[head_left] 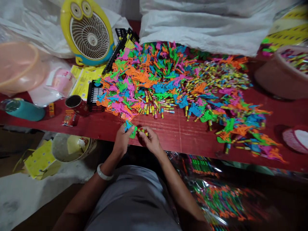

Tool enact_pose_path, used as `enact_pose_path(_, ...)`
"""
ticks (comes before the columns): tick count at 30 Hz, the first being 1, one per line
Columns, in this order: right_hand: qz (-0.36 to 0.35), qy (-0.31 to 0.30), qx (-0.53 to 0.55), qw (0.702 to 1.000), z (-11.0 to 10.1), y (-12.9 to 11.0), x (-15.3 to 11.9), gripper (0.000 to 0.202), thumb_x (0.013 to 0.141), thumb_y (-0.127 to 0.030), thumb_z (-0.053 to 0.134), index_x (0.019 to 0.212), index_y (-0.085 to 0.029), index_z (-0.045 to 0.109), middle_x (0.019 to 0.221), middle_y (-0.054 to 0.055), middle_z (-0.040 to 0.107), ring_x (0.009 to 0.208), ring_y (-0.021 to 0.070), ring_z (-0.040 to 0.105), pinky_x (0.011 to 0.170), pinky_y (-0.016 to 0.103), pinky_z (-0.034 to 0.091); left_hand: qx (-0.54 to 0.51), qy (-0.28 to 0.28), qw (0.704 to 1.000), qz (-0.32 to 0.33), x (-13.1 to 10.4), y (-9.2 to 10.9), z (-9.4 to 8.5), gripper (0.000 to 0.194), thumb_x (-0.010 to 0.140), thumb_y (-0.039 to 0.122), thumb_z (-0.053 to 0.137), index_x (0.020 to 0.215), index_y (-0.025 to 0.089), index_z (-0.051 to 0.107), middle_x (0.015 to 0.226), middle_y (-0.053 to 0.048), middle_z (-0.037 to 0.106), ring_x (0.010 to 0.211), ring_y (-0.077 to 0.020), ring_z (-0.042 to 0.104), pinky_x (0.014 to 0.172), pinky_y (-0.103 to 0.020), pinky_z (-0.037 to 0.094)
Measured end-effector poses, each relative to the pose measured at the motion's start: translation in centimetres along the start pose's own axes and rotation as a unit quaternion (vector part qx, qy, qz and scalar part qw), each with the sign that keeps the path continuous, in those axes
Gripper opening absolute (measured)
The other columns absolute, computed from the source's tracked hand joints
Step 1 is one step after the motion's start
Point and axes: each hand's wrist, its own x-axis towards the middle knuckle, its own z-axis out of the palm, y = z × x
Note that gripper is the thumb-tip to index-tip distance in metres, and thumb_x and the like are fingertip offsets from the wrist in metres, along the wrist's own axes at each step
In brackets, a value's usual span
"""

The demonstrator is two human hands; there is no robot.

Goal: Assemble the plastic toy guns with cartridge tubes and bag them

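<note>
My left hand (122, 138) is closed on flat plastic toy pieces, one green (133, 132) and one blue (127, 126), at the front edge of the red table. Close beside it, my right hand (151, 140) pinches a few short yellow-and-red tubes (142, 131). The tubes point toward the green piece; I cannot tell whether they touch. Just beyond both hands spreads a big heap of pink, orange, green and blue plastic pieces (141, 75). More short striped tubes (154, 107) lie along its near edge, and another pile of tubes (218, 77) sits farther right.
A yellow fan (92, 37) stands at the back left, near black plastic racks (96, 96). A dark red can (78, 106) and a teal bottle (26, 110) are on the left. On the right is a pink tub (276, 75) of tubes. White sacks (202, 29) line the back.
</note>
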Motion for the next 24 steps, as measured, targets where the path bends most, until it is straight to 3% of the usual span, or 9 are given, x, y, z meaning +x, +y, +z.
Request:
enact_pose_path(9,0.042,-0.13,0.043,0.99,-0.9,0.1,0.5,0.034,0.091,-0.057,0.057,0.09,-0.023,0.057,0.067,-0.005,0.053,0.053,0.0116,0.043,0.05,0.023,0.037,-0.05,-0.026,0.998,-0.042,-0.3,-0.7,0.4,0.035,0.071,0.043,0.08,0.084,0.019,0.058,0.075,0.003,0.058,0.069,-0.0114,0.055,0.07,-0.026,0.046)
enact_pose_path(11,0.032,-0.074,0.014,0.997,-2.7,0.4,0.5,0.033,0.091,-0.055,0.056,0.092,-0.022,0.06,0.071,-0.002,0.059,0.059,0.0139,0.051,0.057,0.025,0.043,0.012,-0.048,0.999,-0.004,0.1,-0.6,0.3,0.03,0.08,0.045,0.072,0.092,0.019,0.062,0.086,-0.001,0.064,0.08,-0.016,0.06,0.079,-0.03,0.049)
enact_pose_path(13,-0.007,0.08,-0.066,0.995,-5.9,0.6,0.7,0.031,0.093,-0.051,0.054,0.096,-0.021,0.063,0.084,0.004,0.066,0.075,0.019,0.06,0.07,0.031,0.05,0.117,-0.02,0.989,0.092,1.1,-0.1,-0.3,0.026,0.088,0.041,0.063,0.104,0.02,0.064,0.101,-0.007,0.067,0.095,-0.0207,0.063,0.09,-0.035,0.049)
enact_pose_path(14,-0.029,0.178,-0.12,0.976,-7.7,0.8,0.8,0.03,0.093,-0.048,0.053,0.098,-0.021,0.064,0.092,0.007,0.068,0.084,0.022,0.062,0.076,0.036,0.051,0.182,0.004,0.971,0.154,1.9,0.3,-0.7,0.025,0.09,0.036,0.059,0.109,0.02,0.065,0.108,-0.009,0.066,0.103,-0.0227,0.062,0.096,-0.038,0.048)
enact_pose_path(16,-0.065,0.351,-0.252,0.899,-11.1,0.9,1.5,0.027,0.092,-0.042,0.053,0.098,-0.019,0.066,0.1,0.012,0.067,0.096,0.0278,0.059,0.086,0.044,0.049,0.329,0.031,0.905,0.266,3.9,1.3,-1.7,0.028,0.092,0.024,0.052,0.117,0.02,0.065,0.121,-0.013,0.064,0.117,-0.0261,0.056,0.107,-0.043,0.042)
enact_pose_path(18,-0.076,0.424,-0.35,0.832,-12.9,0.9,2.4,0.026,0.092,-0.035,0.05,0.099,-0.017,0.067,0.099,0.015,0.065,0.098,0.0304,0.057,0.088,0.047,0.046,0.475,0.007,0.821,0.316,5.8,2.2,-2.6,0.035,0.092,0.014,0.046,0.119,0.019,0.067,0.131,-0.014,0.061,0.126,-0.0292,0.05,0.112,-0.047,0.038)
enact_pose_path(19,-0.077,0.414,-0.38,0.823,-13.0,0.9,3.0,0.027,0.092,-0.031,0.048,0.101,-0.016,0.068,0.097,0.016,0.064,0.097,0.0301,0.056,0.087,0.045,0.046,0.536,-0.008,0.781,0.321,6.7,2.5,-2.8,0.037,0.092,0.011,0.044,0.119,0.019,0.068,0.133,-0.015,0.06,0.127,-0.0302,0.049,0.111,-0.048,0.038)
enact_pose_path(21,-0.077,0.322,-0.416,0.847,-11.7,0.9,4.4,0.031,0.093,-0.024,0.042,0.108,-0.015,0.068,0.096,0.014,0.064,0.092,0.0274,0.056,0.081,0.039,0.046,0.619,-0.029,0.717,0.318,8.0,2.9,-3.0,0.036,0.094,0.011,0.044,0.12,0.019,0.068,0.132,-0.015,0.061,0.123,-0.0309,0.051,0.105,-0.047,0.041)
enact_pose_path(24,-0.052,0.154,-0.456,0.875,-8.2,0.9,6.3,0.038,0.094,-0.018,0.04,0.116,-0.02,0.07,0.093,0.01,0.063,0.086,0.0242,0.055,0.073,0.032,0.041,0.665,-0.041,0.673,0.322,8.9,3.2,-2.7,0.032,0.097,0.017,0.046,0.121,0.019,0.068,0.118,-0.015,0.064,0.111,-0.0297,0.054,0.095,-0.044,0.043)
